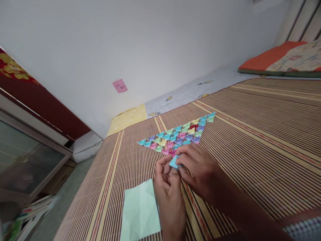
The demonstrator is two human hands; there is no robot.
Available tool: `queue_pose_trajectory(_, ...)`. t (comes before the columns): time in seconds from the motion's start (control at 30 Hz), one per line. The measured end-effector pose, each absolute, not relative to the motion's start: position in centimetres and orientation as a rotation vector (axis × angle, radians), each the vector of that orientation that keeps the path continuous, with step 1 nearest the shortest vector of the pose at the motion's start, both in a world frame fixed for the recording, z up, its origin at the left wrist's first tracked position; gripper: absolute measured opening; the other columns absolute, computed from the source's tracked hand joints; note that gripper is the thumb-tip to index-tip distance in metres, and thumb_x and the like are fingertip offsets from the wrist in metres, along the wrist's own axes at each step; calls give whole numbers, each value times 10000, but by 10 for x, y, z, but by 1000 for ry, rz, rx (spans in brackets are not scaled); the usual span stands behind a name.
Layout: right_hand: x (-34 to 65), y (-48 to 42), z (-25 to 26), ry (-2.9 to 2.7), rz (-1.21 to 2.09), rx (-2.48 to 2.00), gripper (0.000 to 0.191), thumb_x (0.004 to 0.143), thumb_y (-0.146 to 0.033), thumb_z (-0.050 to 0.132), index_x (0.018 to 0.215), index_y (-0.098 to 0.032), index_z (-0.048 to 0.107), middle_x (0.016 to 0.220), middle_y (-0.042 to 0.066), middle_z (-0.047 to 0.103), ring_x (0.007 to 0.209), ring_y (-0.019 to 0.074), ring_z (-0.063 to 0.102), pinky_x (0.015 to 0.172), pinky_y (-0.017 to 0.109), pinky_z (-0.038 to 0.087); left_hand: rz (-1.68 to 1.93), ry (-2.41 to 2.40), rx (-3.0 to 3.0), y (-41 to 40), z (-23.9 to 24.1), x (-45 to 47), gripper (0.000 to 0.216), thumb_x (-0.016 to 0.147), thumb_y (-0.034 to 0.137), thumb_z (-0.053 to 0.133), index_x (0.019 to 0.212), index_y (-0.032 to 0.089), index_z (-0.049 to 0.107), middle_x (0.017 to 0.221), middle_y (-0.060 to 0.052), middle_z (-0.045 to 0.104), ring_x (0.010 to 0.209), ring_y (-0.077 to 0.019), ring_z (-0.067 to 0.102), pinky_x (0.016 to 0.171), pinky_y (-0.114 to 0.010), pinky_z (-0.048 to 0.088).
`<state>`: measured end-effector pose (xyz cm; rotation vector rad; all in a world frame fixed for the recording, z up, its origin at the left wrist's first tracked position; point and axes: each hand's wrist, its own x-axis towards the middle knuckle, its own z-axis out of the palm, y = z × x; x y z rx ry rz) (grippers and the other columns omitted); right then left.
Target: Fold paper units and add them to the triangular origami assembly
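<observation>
Between the fingertips of both hands is a small folded piece of blue paper [175,162]. My left hand [168,187] pinches it from the left, and my right hand [198,164] grips it from the right. Just beyond them, several small folded paper pieces [164,143] in blue, green, pink, yellow, red and purple lie in rows that form a large triangle. The right hand hides part of that triangle's near side. A pale green sheet of paper [140,211] with creases lies flat to the left of my left wrist.
A striped mat [250,140] covers the bed, with patterned cloth [180,93] along the wall. An orange and floral cushion [273,60] rests at the far right. A pink note [119,86] sticks to the wall. The bed's left edge drops to a grey floor [67,180].
</observation>
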<state>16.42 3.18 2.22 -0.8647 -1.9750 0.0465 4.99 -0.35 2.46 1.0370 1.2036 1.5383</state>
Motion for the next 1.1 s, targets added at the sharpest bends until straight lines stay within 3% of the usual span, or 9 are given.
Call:
queue_pose_trajectory(0.2, 165, 33, 25, -1956, 145, -815, 108, 925, -62, 568, 901, -167, 560, 1053, 86, 621, 1002, 246, 561, 873, 392, 446, 1538, 1208, 1052, -3, 28, 51, 276, 903, 349, 682, 1126, 211, 599, 1009, -62, 733, 935, -181, 700, 834, -287, 527)
queue_pose_trajectory(0.33, 167, 33, 27, -1931, 183, -780, 126, 918, -55, 565, 893, -178, 571, 1019, 72, 623, 996, 238, 577, 850, 382, 452, 1560, 1283, 1027, -4, 26, 47, 348, 906, 439, 667, 1150, 201, 595, 745, 4, 677, 676, -138, 644, 648, -236, 502)
queue_pose_trajectory(0.43, 169, 32, 30, -1931, 268, -774, 139, 921, -53, 549, 900, -187, 578, 999, 61, 616, 980, 225, 581, 828, 366, 457, 1587, 1306, 1013, -4, 24, 46, 389, 914, 494, 640, 1164, 199, 597, 668, 33, 620, 581, -108, 562, 572, -209, 456)
queue_pose_trajectory(0.73, 174, 33, 32, -1936, 29, -886, 149, 904, -61, 530, 830, -169, 601, 935, 77, 628, 869, 233, 577, 769, 380, 439, 1610, 1203, 918, -1, 22, 43, 389, 903, 463, 669, 1187, 209, 596, 727, 12, 661, 692, -139, 675, 719, -255, 535)
queue_pose_trajectory(0.9, 175, 32, 28, -2045, -122, -1010, 152, 927, -91, 537, 877, -174, 654, 1155, 140, 658, 1024, 307, 595, 844, 446, 455, 1608, 1268, 948, -2, 24, 49, 334, 911, 450, 667, 1136, 209, 609, 751, -1, 696, 747, -157, 697, 740, -268, 551)
queue_pose_trajectory(1.1, 173, 32, 26, -2007, -100, -929, 199, 912, -56, 515, 840, -177, 656, 1285, 156, 631, 1152, 320, 568, 929, 481, 465, 1533, 881, 623, 3, 23, 52, 377, 902, 486, 666, 1081, 156, 699, 1028, -98, 730, 857, -182, 711, 752, -286, 577)
